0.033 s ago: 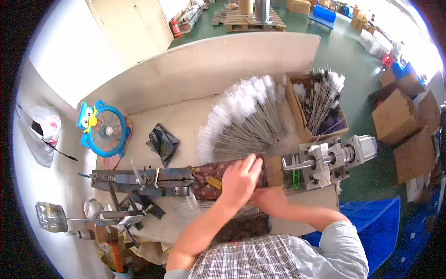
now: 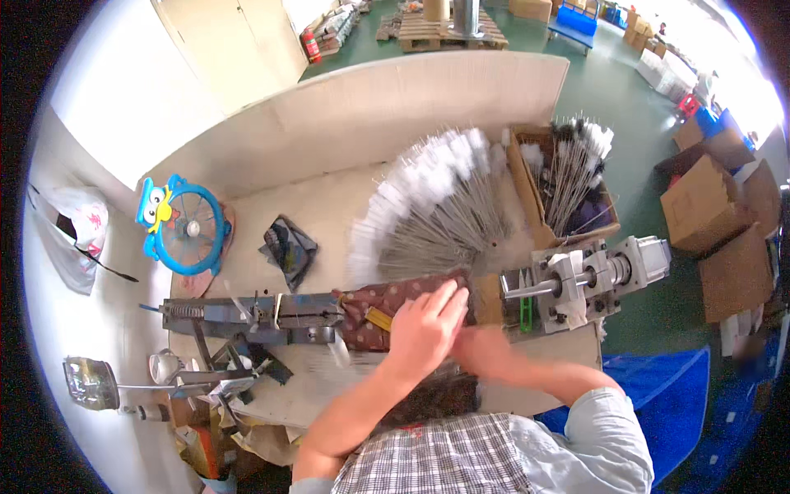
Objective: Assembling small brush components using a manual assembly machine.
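The left hand (image 2: pixel 423 328) lies outstretched on brown polka-dot cloth (image 2: pixel 393 295), apparently steadying it; the right hand (image 2: pixel 484 352) blurs just beside, its grip unclear. The next move likely calls for both.

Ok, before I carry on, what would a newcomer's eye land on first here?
Probably the broad spread of white-tipped wires, fanned out on the bench beyond the hands. Next, the bright blue fan with a cartoon bird face, at the bench's left side. Nearer the person, the left hand lies over brown dotted cloth, with the blurred right hand close beside it.
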`<state>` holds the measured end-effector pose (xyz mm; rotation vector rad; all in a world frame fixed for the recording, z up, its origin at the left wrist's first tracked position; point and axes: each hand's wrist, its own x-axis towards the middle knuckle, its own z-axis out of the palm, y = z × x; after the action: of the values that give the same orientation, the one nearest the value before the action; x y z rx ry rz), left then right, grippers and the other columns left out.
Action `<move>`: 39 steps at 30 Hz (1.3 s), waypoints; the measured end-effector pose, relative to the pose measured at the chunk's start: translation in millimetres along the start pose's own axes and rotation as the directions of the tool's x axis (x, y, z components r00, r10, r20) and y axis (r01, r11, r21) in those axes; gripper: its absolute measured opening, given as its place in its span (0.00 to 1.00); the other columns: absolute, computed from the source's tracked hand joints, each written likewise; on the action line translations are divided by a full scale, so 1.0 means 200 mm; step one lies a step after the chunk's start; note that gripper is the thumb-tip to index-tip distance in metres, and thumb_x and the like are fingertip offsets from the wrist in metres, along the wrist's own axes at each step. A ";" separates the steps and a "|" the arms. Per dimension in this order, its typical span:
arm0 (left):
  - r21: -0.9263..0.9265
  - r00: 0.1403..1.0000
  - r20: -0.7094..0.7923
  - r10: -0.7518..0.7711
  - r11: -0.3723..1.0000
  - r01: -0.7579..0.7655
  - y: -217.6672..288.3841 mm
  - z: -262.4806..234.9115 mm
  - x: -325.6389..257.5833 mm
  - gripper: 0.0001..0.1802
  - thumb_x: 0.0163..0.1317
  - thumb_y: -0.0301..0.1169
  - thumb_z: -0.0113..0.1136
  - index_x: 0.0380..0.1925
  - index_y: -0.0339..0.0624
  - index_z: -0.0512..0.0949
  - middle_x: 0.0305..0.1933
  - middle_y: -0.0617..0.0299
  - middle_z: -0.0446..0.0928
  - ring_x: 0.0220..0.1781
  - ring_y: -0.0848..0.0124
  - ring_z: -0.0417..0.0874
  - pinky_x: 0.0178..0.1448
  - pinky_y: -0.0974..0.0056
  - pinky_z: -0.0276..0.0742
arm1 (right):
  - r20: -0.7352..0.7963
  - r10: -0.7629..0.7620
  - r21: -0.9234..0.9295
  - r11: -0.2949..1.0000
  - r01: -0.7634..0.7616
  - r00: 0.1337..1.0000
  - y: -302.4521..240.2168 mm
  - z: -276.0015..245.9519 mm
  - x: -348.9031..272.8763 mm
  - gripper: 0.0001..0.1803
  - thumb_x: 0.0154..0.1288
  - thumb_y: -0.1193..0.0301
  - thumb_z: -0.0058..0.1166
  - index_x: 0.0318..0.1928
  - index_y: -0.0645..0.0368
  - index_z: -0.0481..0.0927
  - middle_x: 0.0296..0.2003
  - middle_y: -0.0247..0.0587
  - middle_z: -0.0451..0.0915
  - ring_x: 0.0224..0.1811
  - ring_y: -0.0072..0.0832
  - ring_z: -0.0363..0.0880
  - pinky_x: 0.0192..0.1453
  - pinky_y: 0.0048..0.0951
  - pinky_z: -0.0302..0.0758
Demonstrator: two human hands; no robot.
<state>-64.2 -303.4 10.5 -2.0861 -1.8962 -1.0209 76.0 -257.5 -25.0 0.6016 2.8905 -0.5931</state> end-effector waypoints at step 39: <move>-0.849 0.635 0.438 -0.636 -0.061 0.525 -0.02 -0.16 -0.21 0.18 0.68 0.35 0.47 0.48 0.31 0.74 0.35 0.56 0.80 0.34 0.74 0.79 0.41 0.70 0.75 | -0.390 -0.420 0.121 0.859 0.498 0.819 0.05 -0.57 0.25 0.08 0.46 0.63 0.61 0.27 0.50 0.83 0.23 0.29 0.78 0.33 0.32 0.74 0.41 0.31 0.73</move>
<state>-79.6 -353.6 10.3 -1.0954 -2.4522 -3.1437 30.0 -185.0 65.9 -0.0036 3.3644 -0.9651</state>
